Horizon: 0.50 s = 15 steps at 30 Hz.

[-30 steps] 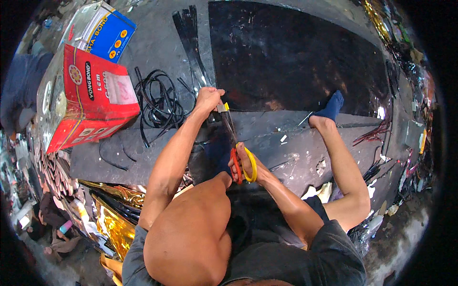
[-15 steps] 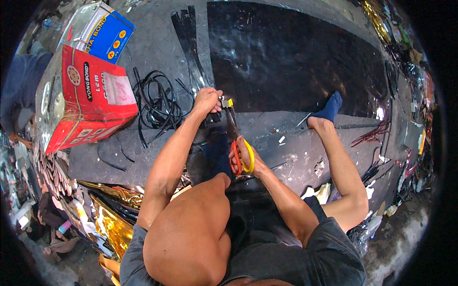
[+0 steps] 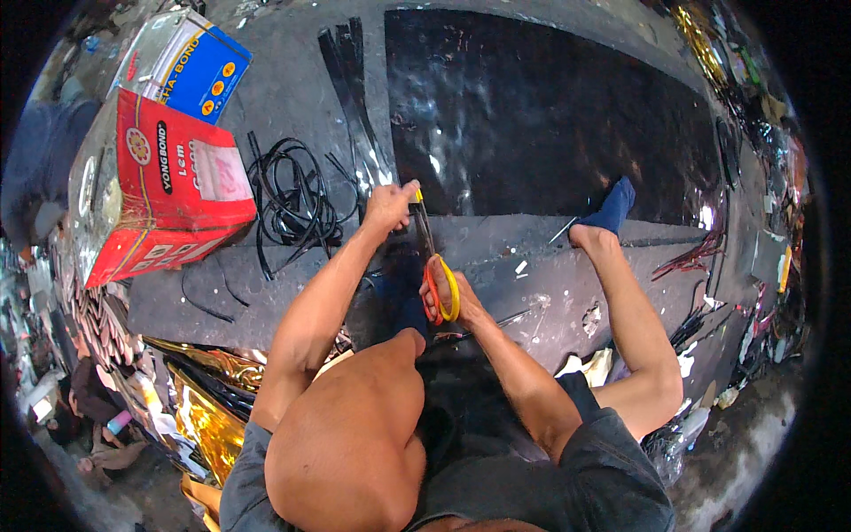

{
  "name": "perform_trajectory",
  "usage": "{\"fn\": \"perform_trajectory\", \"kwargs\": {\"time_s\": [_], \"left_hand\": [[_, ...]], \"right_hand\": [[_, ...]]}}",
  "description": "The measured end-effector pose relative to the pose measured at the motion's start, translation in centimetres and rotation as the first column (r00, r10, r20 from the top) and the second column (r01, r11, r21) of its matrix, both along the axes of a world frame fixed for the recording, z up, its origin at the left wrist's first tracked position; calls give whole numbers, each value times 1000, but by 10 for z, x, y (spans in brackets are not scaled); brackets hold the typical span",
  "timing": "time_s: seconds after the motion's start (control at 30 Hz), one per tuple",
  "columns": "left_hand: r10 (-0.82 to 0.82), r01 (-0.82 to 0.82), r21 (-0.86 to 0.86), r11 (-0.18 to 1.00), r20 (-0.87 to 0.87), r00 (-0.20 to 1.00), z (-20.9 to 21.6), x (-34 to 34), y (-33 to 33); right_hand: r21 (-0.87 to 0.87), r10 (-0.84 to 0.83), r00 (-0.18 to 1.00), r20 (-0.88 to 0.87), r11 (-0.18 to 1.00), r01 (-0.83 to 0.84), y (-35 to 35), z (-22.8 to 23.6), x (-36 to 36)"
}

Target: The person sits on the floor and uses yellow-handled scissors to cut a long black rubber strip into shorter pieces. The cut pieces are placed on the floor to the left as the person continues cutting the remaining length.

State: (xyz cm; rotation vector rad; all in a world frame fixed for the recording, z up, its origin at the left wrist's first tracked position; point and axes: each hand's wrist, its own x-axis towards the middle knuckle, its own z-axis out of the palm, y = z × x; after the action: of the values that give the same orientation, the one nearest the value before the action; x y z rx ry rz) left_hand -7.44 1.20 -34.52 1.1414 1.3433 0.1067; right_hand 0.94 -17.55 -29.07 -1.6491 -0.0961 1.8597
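Observation:
My right hand (image 3: 441, 285) is closed round the scissors (image 3: 450, 293), which have a red-orange loop and a yellow loop. Their blades reach up to my left hand (image 3: 388, 209). That hand is closed, its thumb and finger at a small yellow piece (image 3: 417, 196) by the blade tips. Whether the blades grip that piece is too small to tell. A bundle of long black strips (image 3: 352, 102) runs down to my left hand and partly under it. Left of the bundle lies a loose coil of black strip (image 3: 297, 191).
A large black sheet (image 3: 541, 111) covers the far right of the grey work surface (image 3: 550, 275). My socked foot (image 3: 612, 206) rests at its near edge. Red (image 3: 222, 186) and blue (image 3: 208, 75) cans stand at left. Gold foil (image 3: 208, 412) lies near my left arm.
My left hand has dropped slightly nearer, its thumb now pointing up beside the yellow piece. The scissors and my right hand have shifted a little left. The view has tilted slightly.

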Motion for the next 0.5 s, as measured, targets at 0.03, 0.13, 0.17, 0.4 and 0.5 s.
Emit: {"fn": "perform_trajectory", "kwargs": {"time_s": [0.03,0.13,0.17,0.4,0.5], "left_hand": [[-31,32,-37,999,13,999,3,0,-6],[61,-32,-151,988,194,979,-3,-7,-19],[64,-33,-161,986,192,979,-1,-8,-21],[39,-17,-102,995,217,975,7,-11,-21],[-44,30,82,996,180,983,-4,-15,-22]], "right_hand": [[16,-8,1000,-6,1000,8,-1,1,0],[44,6,1000,1,999,-7,-3,2,-2],[45,11,1000,14,999,-12,-5,1,-1],[15,42,994,99,999,-44,-2,6,-4],[23,50,992,115,998,-53,4,10,-3]]}}
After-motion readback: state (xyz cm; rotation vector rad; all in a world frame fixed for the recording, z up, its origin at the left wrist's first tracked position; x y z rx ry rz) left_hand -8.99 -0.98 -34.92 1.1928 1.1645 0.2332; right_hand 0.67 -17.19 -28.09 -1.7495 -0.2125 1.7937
